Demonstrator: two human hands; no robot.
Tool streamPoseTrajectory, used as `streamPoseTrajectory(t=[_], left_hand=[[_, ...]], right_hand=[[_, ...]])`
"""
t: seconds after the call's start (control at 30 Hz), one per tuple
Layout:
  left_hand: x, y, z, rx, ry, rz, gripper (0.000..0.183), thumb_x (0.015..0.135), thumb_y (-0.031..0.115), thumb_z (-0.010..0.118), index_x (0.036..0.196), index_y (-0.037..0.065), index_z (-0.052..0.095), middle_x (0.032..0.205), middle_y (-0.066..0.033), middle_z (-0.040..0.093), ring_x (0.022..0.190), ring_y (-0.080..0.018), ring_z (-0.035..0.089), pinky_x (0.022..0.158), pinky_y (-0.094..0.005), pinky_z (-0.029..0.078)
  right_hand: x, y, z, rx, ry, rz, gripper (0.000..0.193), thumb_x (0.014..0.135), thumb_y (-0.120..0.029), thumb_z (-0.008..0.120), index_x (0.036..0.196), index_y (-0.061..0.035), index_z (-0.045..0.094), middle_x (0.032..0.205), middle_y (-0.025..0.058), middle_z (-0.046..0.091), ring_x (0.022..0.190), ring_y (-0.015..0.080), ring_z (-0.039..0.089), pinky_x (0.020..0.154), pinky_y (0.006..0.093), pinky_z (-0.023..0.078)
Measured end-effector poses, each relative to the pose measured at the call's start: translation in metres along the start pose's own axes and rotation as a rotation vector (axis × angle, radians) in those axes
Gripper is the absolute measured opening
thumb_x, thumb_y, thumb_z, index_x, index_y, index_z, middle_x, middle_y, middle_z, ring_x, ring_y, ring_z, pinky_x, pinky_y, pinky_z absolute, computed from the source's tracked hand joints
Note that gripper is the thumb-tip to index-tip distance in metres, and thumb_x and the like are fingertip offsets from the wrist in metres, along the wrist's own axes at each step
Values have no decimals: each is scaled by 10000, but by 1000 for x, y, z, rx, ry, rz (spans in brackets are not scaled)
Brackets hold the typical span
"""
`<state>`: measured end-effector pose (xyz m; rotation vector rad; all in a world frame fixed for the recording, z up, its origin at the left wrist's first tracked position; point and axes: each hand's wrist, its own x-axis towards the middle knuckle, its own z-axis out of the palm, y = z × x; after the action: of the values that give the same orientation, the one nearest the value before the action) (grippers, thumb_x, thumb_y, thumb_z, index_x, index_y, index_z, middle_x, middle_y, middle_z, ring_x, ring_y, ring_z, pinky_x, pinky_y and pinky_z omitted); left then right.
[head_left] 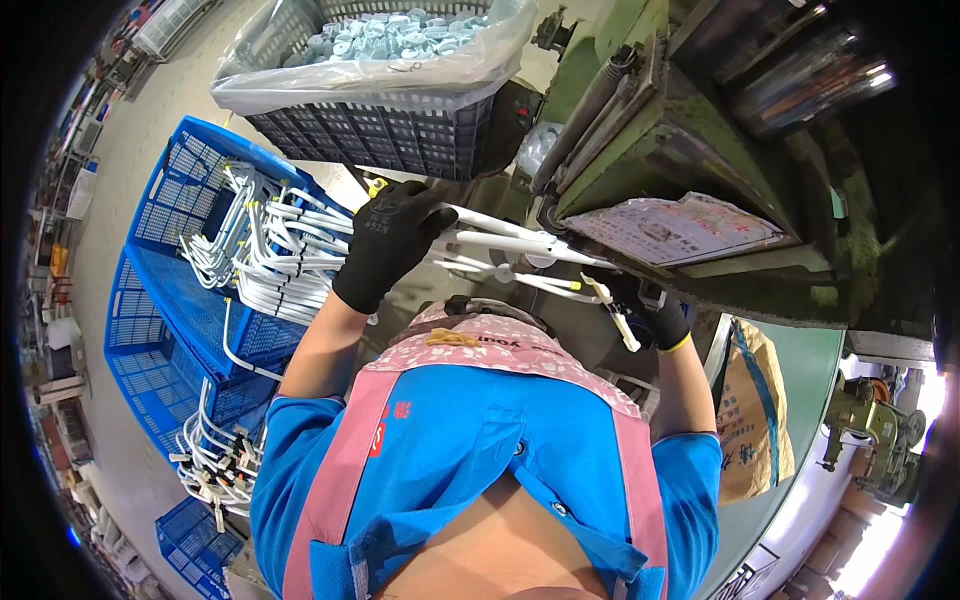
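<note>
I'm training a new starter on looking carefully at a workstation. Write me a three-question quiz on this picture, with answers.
1. True or false: the left hand and the right hand are both gloved in black.
2. What does the plastic-lined black crate hold?
a) yellow rope
b) light-blue pieces
c) red bottles
3. Which hand is nearer the blue crates that hold white cords?

Key: 1. True. 2. b. 3. The left hand.
</note>
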<state>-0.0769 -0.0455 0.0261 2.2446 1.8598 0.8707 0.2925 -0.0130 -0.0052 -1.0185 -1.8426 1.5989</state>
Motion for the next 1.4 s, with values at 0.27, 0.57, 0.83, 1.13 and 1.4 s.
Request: streamPoseTrajectory(t=[0.27, 0.57, 0.83, 1.13, 1.4], left_hand=[[7, 3, -5, -33, 68, 97, 224, 794, 257, 697, 921, 73, 691, 906, -101, 656, 786, -286, 637, 675, -377, 499], [0, 6, -14, 10, -108, 142, 456, 707, 285, 776, 1070, 41, 646, 1039, -120, 634, 918, -298, 617, 765, -374, 499], [1, -1, -2, 147, -76, 322, 467, 612, 90, 748, 1060, 53, 623, 996, -97, 618, 880, -291, 604, 734, -393, 499], [5, -21, 17, -8, -75, 371, 315, 586, 98, 735, 885, 81, 637, 884, -90, 596, 825, -286, 604, 675, -398, 493], [1, -31, 32, 27, -149, 336, 392, 626, 127, 745, 998, 70, 636, 1041, -106, 597, 896, -304, 601, 719, -390, 509]], right_hand=[[7, -23, 3, 850, -17, -22, 574, 937, -346, 523, 1374, 1, 389, 1354, 184, 475, 1192, 293, 511, 1040, 396, 410], [3, -15, -8, 792, -15, 24, 598, 925, -374, 529, 1353, 25, 409, 1362, 194, 467, 1195, 297, 513, 1041, 400, 405], [-5, 7, -21, 671, -23, 199, 695, 882, -459, 557, 1370, 10, 399, 1358, 171, 483, 1194, 256, 519, 1006, 378, 443], [-2, 13, -27, 656, -149, 37, 620, 921, -422, 521, 1342, 23, 422, 1340, 193, 493, 1187, 297, 524, 1045, 400, 387], [0, 11, -18, 267, -92, 134, 905, 841, -740, 373, 1323, 19, 478, 1267, 174, 550, 1096, 228, 554, 980, 344, 408]])
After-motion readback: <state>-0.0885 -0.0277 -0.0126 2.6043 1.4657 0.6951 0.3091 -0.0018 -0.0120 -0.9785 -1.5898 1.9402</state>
